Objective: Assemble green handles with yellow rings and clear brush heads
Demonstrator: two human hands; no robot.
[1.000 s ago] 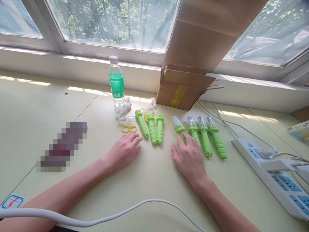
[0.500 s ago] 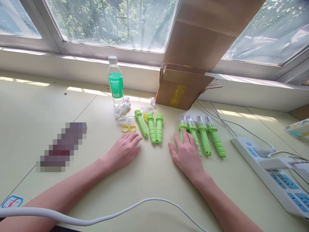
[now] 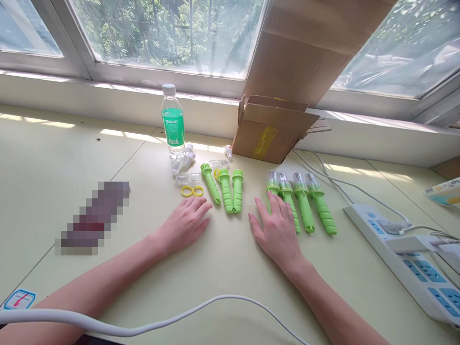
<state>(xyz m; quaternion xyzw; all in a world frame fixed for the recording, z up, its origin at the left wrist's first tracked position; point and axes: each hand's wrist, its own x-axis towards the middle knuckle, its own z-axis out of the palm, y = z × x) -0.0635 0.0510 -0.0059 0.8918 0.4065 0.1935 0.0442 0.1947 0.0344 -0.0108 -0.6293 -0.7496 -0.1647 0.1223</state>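
Note:
My left hand (image 3: pixel 187 221) lies palm down on the table with its fingers out, holding nothing. Just beyond its fingertips are two yellow rings (image 3: pixel 192 191) and a clear plastic cap (image 3: pixel 189 178). Three green ribbed handles (image 3: pixel 226 191) with threaded open tops lie between my hands. Flat and spread, my right hand (image 3: pixel 276 227) partly covers the leftmost of several green handles with clear domed caps (image 3: pixel 304 203); whether the fingers touch it, I cannot tell. More clear caps (image 3: pixel 182 160), with white parts, sit by the bottle, and a third yellow ring (image 3: pixel 216 173) is near the uncapped handles.
A water bottle (image 3: pixel 173 122) stands at the back, left of a cardboard box (image 3: pixel 271 132). White power strips (image 3: pixel 402 261) with plugged cables are on the right. A white cable (image 3: pixel 201 304) crosses the front. A pixelated patch (image 3: pixel 95 218) hides something at left.
My right hand has shifted slightly left, its fingers a little differently placed over the leftmost capped handle. My left hand and the parts on the table have stayed in place.

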